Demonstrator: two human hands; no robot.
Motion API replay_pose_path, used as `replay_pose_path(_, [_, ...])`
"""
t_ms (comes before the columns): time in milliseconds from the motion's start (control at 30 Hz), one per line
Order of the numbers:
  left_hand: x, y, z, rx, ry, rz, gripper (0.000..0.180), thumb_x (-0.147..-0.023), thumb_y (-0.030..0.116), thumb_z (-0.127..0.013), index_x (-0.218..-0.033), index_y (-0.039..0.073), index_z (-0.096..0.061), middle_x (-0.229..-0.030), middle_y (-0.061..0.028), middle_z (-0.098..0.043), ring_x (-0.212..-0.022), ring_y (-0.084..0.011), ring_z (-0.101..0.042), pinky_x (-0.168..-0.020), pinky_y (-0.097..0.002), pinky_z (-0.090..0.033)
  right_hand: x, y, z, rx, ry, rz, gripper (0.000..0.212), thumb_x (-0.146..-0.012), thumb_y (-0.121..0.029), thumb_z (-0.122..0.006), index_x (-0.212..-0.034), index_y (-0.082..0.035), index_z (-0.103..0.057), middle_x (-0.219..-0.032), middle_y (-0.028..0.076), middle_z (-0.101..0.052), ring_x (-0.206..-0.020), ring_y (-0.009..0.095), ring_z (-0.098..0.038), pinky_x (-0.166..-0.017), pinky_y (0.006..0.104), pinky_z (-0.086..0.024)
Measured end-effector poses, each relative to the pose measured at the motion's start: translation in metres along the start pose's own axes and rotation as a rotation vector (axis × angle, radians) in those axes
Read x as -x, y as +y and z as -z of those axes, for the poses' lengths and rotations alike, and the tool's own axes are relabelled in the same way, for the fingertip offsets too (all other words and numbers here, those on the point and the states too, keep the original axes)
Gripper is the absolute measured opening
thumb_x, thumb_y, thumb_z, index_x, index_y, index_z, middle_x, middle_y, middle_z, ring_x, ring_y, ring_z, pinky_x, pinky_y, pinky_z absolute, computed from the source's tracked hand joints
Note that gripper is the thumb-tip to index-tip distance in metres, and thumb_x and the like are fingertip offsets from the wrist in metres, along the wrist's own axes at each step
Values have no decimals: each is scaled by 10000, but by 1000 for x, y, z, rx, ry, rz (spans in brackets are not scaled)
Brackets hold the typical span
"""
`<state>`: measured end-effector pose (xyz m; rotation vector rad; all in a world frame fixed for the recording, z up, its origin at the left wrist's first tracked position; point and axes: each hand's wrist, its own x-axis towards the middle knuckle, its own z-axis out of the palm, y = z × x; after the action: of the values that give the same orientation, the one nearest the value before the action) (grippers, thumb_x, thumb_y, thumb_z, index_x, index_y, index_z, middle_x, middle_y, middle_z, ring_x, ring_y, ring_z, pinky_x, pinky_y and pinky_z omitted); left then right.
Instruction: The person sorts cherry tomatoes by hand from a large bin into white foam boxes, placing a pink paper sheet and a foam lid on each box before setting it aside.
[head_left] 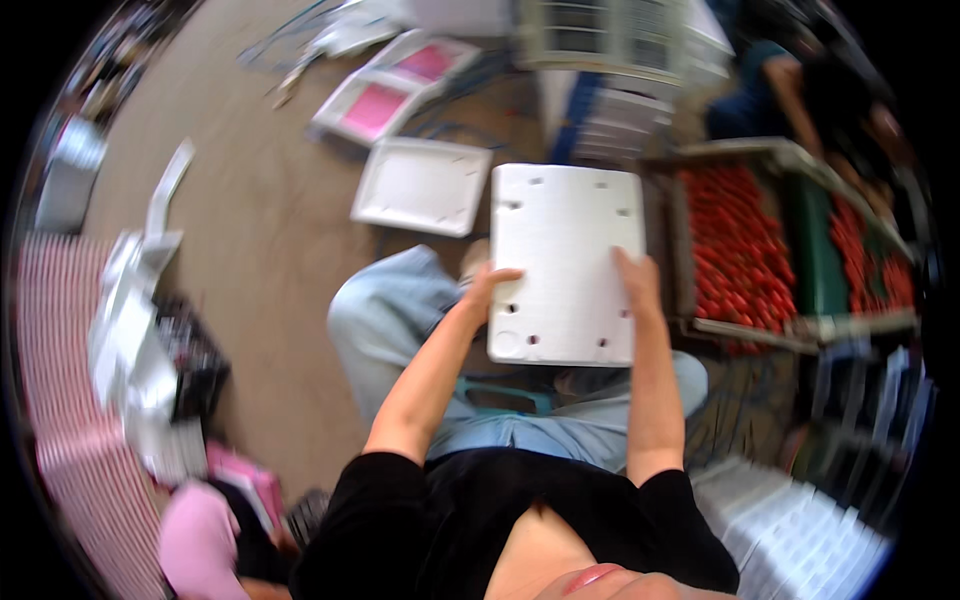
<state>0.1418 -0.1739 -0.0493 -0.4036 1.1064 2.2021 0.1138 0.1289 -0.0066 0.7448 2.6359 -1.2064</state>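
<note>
Brown floor (270,200), blurred by motion and crowded with packing goods. Principal item: one white foam panel (565,250), rectangular, small holes near its edges, round mark by its near left corner; whether lid or base, cannot be told. Position: raised above the wearer's jeans (385,295), between both hands, with its long axis running away from the torso and its short edges near and far. Left hand (490,285): clamped on the panel's left long edge, thumb across the upper face, remaining fingers mostly hidden. Right hand (638,280): clamped on the right long edge, fingertips over the upper face, underside grip out of sight. Both hands touch the panel and sit about level, neither nearer; from the fingers of each, the panel lies inward, with its far corners ahead of them. Beyond the far left corner, on the floor: one shallow white tray (420,185); farther off, white boxes with pink liners (373,108). Off the right long edge, well apart from the fingers: one crate (685,255) of small red fruits (735,245), green divider (815,250) standing between its left and right portions; a co-worker's arm (790,95) beyond its far edge.
</note>
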Motion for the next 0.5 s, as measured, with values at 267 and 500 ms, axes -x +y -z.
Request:
replay_pose_path(267, [208,29,41,239,230,-537,638,-760,258,-737,-1296,15,-491,-1099,-142,-600,-995,-257,-633,-885,-412,-536,97,-166,9,-232,-652,495,521,-1010,-368,-584,-1378,-2,-533,-1234,153,-645,-1096,230,-623,-920,338,-500])
replay_pose_path(500, [478,-111,123,495,810,-933,449,-858,302,-625,-1150,-39,-634,-1036,-181,-700,-905,-291,-694,-839,-409,-567,280,-244,-57,-193,-988,985,546,-1022,-354,-546,-1476,-61,-466,-1467,136,-512,-1355,298,-481,-1147,453,-338])
